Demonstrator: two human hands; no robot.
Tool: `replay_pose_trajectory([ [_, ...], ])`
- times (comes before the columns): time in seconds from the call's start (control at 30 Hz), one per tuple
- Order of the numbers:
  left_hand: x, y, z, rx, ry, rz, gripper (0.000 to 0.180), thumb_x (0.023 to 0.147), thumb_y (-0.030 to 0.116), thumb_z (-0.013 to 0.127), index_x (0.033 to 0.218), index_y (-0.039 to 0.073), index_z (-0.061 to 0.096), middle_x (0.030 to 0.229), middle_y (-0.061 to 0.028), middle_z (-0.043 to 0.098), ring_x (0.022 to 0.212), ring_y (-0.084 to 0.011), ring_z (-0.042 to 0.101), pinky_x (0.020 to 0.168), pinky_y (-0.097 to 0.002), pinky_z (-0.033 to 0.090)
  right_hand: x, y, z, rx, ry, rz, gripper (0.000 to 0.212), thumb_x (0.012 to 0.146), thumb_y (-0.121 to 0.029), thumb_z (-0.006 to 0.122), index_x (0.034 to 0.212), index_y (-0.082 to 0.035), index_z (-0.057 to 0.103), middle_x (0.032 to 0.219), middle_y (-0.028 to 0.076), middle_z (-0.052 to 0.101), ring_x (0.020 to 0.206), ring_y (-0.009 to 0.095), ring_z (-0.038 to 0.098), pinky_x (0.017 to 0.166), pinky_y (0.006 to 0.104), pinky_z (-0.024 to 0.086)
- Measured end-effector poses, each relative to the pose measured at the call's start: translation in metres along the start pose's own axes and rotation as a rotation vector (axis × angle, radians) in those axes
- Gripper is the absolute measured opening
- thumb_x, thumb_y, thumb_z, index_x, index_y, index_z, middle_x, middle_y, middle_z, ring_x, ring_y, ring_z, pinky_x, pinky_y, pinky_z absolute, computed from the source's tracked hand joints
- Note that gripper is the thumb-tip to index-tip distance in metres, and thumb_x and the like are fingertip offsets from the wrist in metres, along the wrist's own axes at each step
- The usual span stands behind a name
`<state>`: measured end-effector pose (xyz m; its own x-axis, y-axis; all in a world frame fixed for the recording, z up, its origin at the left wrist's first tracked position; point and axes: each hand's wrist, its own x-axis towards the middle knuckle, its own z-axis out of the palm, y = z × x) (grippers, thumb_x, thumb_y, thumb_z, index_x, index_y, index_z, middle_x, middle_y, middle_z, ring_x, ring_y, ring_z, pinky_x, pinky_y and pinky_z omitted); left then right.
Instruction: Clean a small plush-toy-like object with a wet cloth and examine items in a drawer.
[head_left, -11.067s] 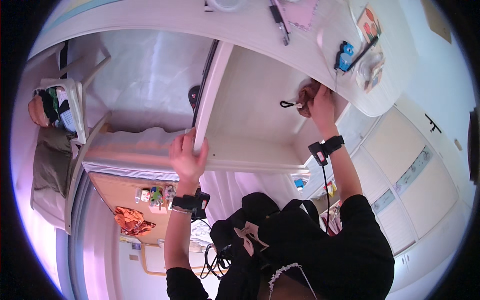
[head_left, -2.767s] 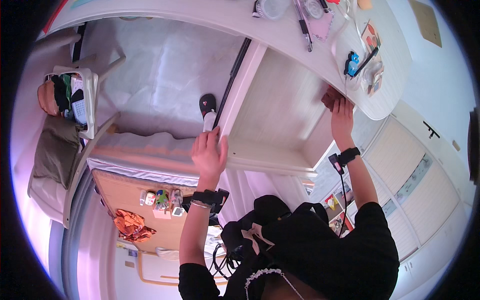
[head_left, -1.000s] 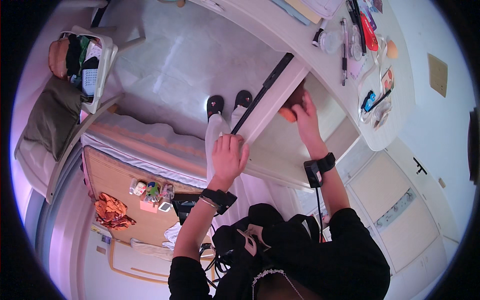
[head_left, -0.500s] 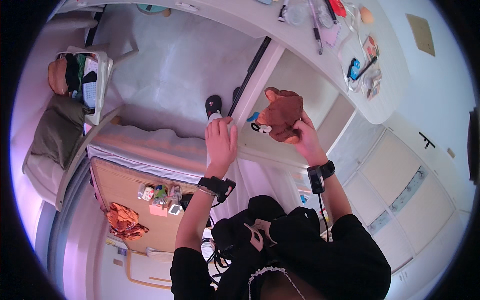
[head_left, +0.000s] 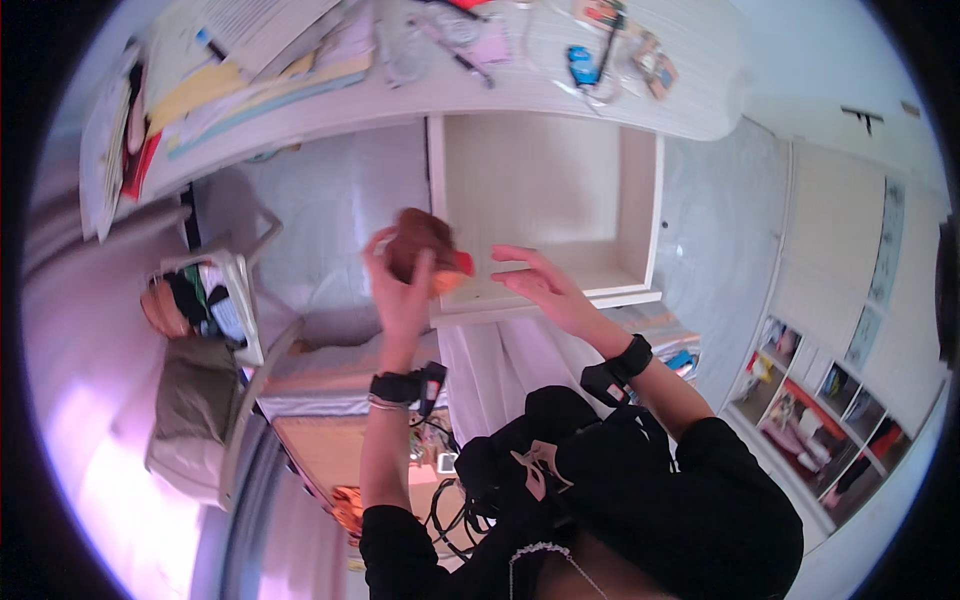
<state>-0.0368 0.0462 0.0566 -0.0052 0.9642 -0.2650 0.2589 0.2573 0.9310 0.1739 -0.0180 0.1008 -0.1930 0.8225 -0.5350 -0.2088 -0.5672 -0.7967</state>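
Observation:
My left hand (head_left: 397, 300) is closed around a small brown plush toy (head_left: 421, 240), holding it beside the front left corner of a pulled-out white drawer (head_left: 655, 205). Orange and red parts show at the toy's lower right; motion blurs it somewhat. To the right, above the drawer's front part, my right hand (head_left: 548, 288) has its fingers stretched toward the toy without touching it. Nothing is in that hand. Both wrists wear black straps with small devices.
A white desk (head_left: 330, 105) spans the far side, bearing papers (head_left: 265, 35), pens and a blue item (head_left: 582, 66). A chair with a green cushion (head_left: 200, 388) and a full basket (head_left: 245, 310) stand left. Open shelves (head_left: 820, 430) are at right.
The plush toy has passed from my right hand to my left and moved left. My right hand has let go. The view has turned, showing more of the desk and drawer.

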Motion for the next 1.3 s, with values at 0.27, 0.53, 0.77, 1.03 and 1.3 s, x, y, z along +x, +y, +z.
replay_pose_trajectory([
  [0.27,0.136,-0.066,0.027,-0.145,0.083,0.061,0.036,0.091,0.016,0.057,0.118,0.000,0.040,0.103,-0.0159,0.057,0.094,-0.0208,0.055,0.084,-0.0315,0.044,-0.086,0.018,-0.091,0.012,0.478,0.011,0.032,0.094,-0.012,0.048,0.124,-0.004,0.049,0.107,0.010,0.061,0.097,0.018,0.059,0.088,0.0291,0.045],
  [0.53,0.106,-0.102,0.042,-0.111,-0.204,0.023,0.040,0.083,-0.007,0.036,0.121,0.004,0.041,0.112,-0.0086,0.053,0.102,-0.0181,0.051,0.090,-0.0291,0.043,-0.133,0.039,-0.101,0.080,0.661,0.077,0.029,0.093,-0.014,0.048,0.120,-0.002,0.053,0.103,0.010,0.062,0.095,0.017,0.060,0.085,0.0289,0.046],
  [0.77,0.013,-0.115,0.010,-0.055,-0.331,-0.294,0.026,0.089,0.003,0.039,0.115,0.003,0.042,0.101,-0.0068,0.054,0.088,-0.0126,0.053,0.074,-0.0262,0.046,-0.137,0.055,-0.104,0.096,0.635,0.045,0.029,0.093,-0.013,0.048,0.120,-0.002,0.053,0.102,0.009,0.063,0.094,0.016,0.060,0.085,0.0288,0.046],
  [1.03,-0.028,-0.137,0.020,-0.126,0.103,-0.502,0.022,0.093,0.021,0.044,0.107,0.004,0.045,0.085,-0.0047,0.056,0.073,-0.0133,0.053,0.066,-0.0263,0.044,-0.169,0.088,-0.113,0.151,0.754,0.005,0.025,0.095,-0.013,0.046,0.114,-0.001,0.055,0.097,0.010,0.064,0.091,0.017,0.062,0.083,0.0289,0.048],
  [1.3,-0.102,-0.157,0.031,-0.655,0.017,-0.964,0.029,0.092,0.033,0.048,0.091,0.005,0.056,0.078,-0.0083,0.059,0.070,-0.0201,0.056,0.063,-0.0325,0.048,-0.205,0.107,-0.146,0.180,0.800,-0.005,0.023,0.095,-0.012,0.046,0.112,-0.001,0.056,0.094,0.009,0.063,0.089,0.017,0.062,0.082,0.0288,0.049],
])
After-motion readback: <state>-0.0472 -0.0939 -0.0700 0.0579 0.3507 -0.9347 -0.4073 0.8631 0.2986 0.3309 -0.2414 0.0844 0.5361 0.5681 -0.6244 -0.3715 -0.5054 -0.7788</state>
